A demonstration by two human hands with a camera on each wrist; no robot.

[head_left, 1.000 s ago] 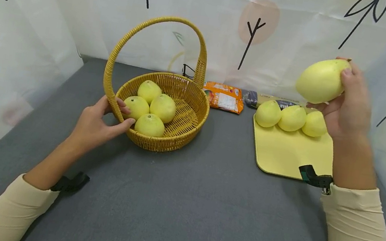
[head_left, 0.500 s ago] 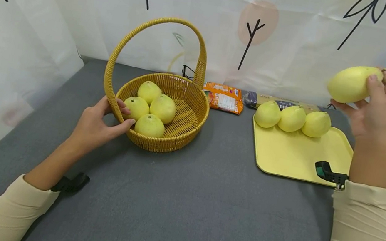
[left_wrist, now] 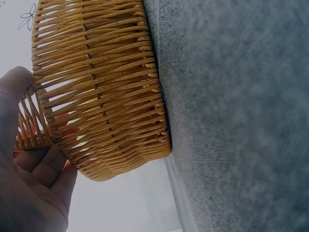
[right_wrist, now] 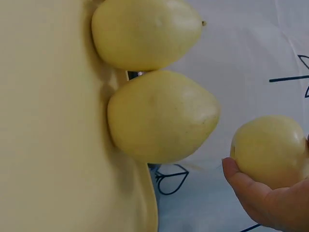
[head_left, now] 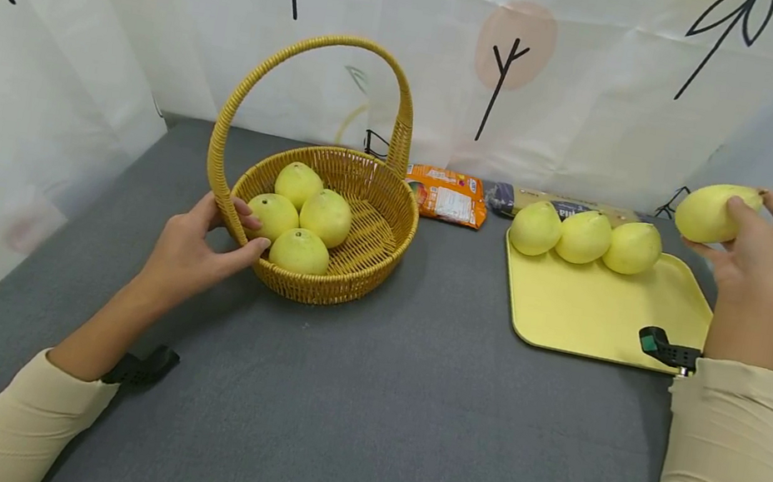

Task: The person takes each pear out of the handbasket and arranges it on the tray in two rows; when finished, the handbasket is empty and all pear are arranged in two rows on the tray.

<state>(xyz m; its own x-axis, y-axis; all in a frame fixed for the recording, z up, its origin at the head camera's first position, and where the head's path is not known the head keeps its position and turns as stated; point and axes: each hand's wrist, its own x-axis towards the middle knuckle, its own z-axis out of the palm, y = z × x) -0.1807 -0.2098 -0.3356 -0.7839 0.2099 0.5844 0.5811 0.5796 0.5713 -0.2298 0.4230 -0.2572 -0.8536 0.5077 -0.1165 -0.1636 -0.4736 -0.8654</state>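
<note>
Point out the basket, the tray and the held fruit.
Basket (head_left: 318, 289): head view, on its front wall.
Tray (head_left: 587, 313): head view, on its bare surface.
Held fruit (head_left: 706, 212): head view, on its uncovered side.

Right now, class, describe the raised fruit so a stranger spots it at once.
On the grey table, find the yellow tray at the right. Near its far right corner, the right hand holds a pale yellow fruit, the only one in the air.

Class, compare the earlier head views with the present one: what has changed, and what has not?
The right hand, gripping a yellow fruit, moved right, then down; nothing was grasped or released. The left hand stays on the basket; four fruits remain inside and three fruits on the tray.
</note>
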